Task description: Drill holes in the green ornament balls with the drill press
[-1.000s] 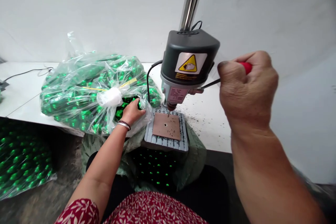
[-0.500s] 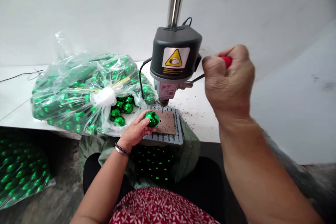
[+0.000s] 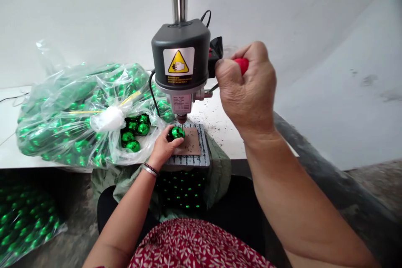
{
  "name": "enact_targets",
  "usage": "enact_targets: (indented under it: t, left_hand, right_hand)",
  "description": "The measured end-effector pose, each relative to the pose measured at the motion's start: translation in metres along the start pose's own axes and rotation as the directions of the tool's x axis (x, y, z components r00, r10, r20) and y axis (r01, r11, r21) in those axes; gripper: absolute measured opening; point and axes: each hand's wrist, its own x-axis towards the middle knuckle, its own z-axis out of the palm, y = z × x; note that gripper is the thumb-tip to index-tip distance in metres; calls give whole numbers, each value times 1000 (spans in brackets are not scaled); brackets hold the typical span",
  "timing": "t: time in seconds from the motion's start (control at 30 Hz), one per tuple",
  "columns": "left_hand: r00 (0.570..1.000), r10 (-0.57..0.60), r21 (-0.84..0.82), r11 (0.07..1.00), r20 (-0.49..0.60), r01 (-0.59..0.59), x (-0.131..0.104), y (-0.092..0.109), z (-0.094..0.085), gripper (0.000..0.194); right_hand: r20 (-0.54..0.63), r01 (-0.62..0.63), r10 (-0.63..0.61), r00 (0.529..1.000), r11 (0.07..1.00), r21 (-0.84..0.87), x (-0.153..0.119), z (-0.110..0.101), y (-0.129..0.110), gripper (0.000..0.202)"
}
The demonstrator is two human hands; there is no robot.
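My left hand [image 3: 164, 145] grips a shiny green bauble [image 3: 178, 132] between thumb and fingers, over the brown board [image 3: 193, 142] on the base of a drill press. Just above the bauble is the thin bit under the chuck [image 3: 181, 119]; whether it touches the bauble I cannot tell. The dark grey drill press [image 3: 181, 60] carries a yellow warning label. At its right side my right hand [image 3: 249, 88] is closed round the red knob [image 3: 241, 66] of the feed lever, its fingers wrapped over the top.
On the white table [image 3: 8, 134], a clear plastic bag [image 3: 78, 121] of green baubles lies open to the left. Another bag of baubles [image 3: 28, 222] sits on the floor at lower left. More baubles [image 3: 180, 190] show below the table edge. Dark shavings are scattered around the base.
My left hand has brought the bauble from the board's left side to under the drill bit, its grip turned. The right hand stays on the knob. The whole view has shifted.
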Motion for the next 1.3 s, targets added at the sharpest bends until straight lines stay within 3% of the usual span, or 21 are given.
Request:
enact_targets:
  t: [0.1, 0.2, 0.33, 0.43, 0.6, 0.7, 0.87, 1.07, 1.3]
  left_hand:
    - [999, 42, 98, 994, 29, -45, -2, 1, -1, 61]
    - [984, 169, 201, 964, 56, -176, -2, 1, -2, 58]
    - [962, 224, 225, 940, 155, -256, -2, 1, -1, 55]
    - [961, 207, 204, 948, 185, -244, -6, 1, 1, 56]
    - [990, 107, 45, 993, 95, -112, -11, 2, 2, 48]
    - [998, 40, -4, 999, 40, -40, -8, 2, -2, 54]
    - [999, 40, 95, 995, 30, -43, -4, 1, -9, 69]
    - [991, 66, 153, 985, 113, -83, -3, 2, -15, 57]
    - [981, 98, 266, 954, 170, -141, 5, 4, -20, 66]
  right_hand:
    - [19, -32, 32, 999, 999, -2, -1, 0, -2, 32]
    - [14, -29, 29, 999, 999, -24, -3, -1, -5, 32]
    - [2, -15, 15, 1000, 1000, -20, -4, -1, -5, 33]
    - [31, -45, 45, 999, 999, -8, -5, -1, -5, 29]
    - [45, -53, 53, 998, 998, 15, -6, -1, -4, 28]
    - [24, -13, 14, 1000, 1000, -15, -6, -1, -4, 31]
    - [-6, -10, 10, 1000, 999, -47, -5, 0, -6, 34]
    - [-9, -46, 45, 999, 997, -55, -2, -1, -14, 30]
    - [-76, -184, 183, 980, 983, -14, 1, -4, -31, 17]
